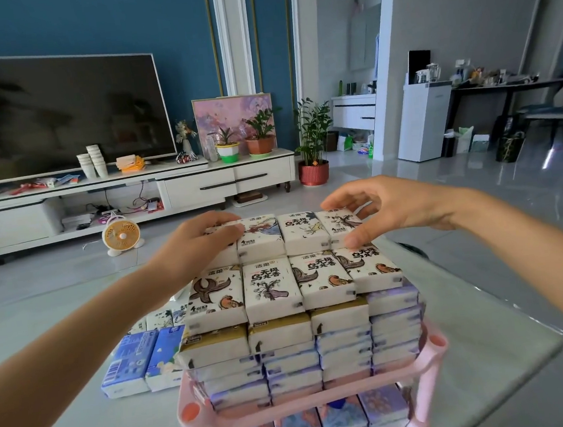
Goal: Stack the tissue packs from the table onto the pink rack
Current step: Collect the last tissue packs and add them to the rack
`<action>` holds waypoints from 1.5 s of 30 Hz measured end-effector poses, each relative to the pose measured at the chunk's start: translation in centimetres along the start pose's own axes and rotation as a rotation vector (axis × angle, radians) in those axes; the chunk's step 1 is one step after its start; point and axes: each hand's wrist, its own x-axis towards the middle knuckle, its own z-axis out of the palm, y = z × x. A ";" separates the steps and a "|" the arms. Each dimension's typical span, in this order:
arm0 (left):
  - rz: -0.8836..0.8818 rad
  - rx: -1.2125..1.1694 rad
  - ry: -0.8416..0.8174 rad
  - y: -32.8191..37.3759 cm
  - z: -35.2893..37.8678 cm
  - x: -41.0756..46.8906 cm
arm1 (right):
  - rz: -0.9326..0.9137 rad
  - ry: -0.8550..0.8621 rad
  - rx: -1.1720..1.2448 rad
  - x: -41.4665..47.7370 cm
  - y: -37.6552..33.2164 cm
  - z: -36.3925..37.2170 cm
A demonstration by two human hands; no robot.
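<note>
Tissue packs [270, 286], white, printed 洁柔 and 无极乌龙香, top the full pink rack [434, 346] at your bench [472, 315]. Your left hand [203, 241] curls over the back row's left pack [231, 255]; your right hand [386, 210] pinches its right pack [341, 224]. Blue packs [143, 361] lie on the bench.

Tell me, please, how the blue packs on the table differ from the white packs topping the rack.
The blue packs lie on the table beside the pink rack; the white packs top its stack. The blue packs are untouched; the left hand and right hand hold the white packs' far row. Both are flat wrapped tissue packs.
</note>
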 end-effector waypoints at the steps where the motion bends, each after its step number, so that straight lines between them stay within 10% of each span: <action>1: 0.002 0.001 -0.001 0.0 0.0 0.0 | 0.000 -0.001 -0.001 0.0 0.0 0.0; 18: -0.051 -0.211 0.151 -1.7 -1.4 0.1 | 0.097 0.112 0.059 -1.6 -1.5 0.8; 28: -0.097 -0.222 0.278 -8.7 -7.0 -5.6 | -0.350 0.468 -0.275 -4.6 -9.5 6.5; 39: -0.346 0.639 0.509 -35.1 -16.2 -19.2 | -0.723 0.147 -0.267 -2.4 -17.6 21.3; 45: -0.180 0.965 0.548 -36.5 -18.0 -28.4 | -0.865 -0.046 -0.300 0.2 -21.7 36.7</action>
